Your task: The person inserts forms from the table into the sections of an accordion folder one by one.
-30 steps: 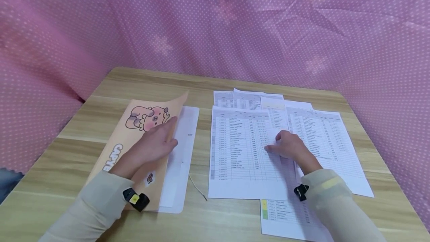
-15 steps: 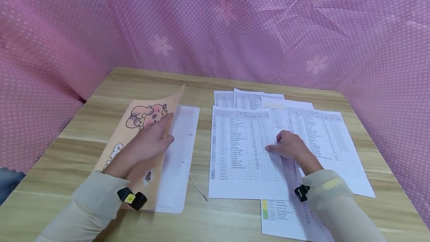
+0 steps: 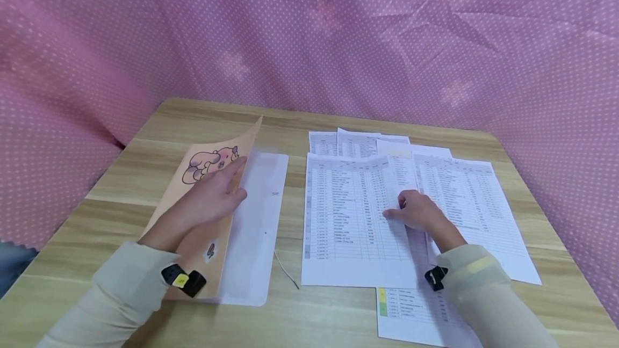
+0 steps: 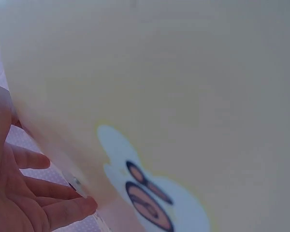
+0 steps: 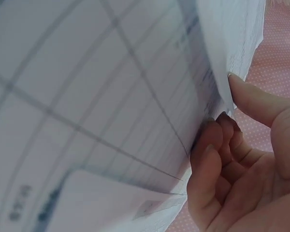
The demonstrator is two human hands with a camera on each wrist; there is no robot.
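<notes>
Currently, left hand (image 3: 208,200) lifts the orange folder cover (image 3: 213,173), fingers nearly straight, at nine o'clock on the desk (image 3: 290,117). Right hand (image 3: 418,211) pinches a printed sheet (image 3: 348,214) edge at three o'clock. Both seem light, floppy, best held by edges.

You see the orange cartoon folder (image 3: 203,214) near the table's left edge, its cover raised, and the printed sheet (image 3: 353,219) flat mid-table.

Matt paper sheets (image 3: 353,214); smooth plastic folder (image 3: 208,197); wood-grain table (image 3: 111,214).
</notes>
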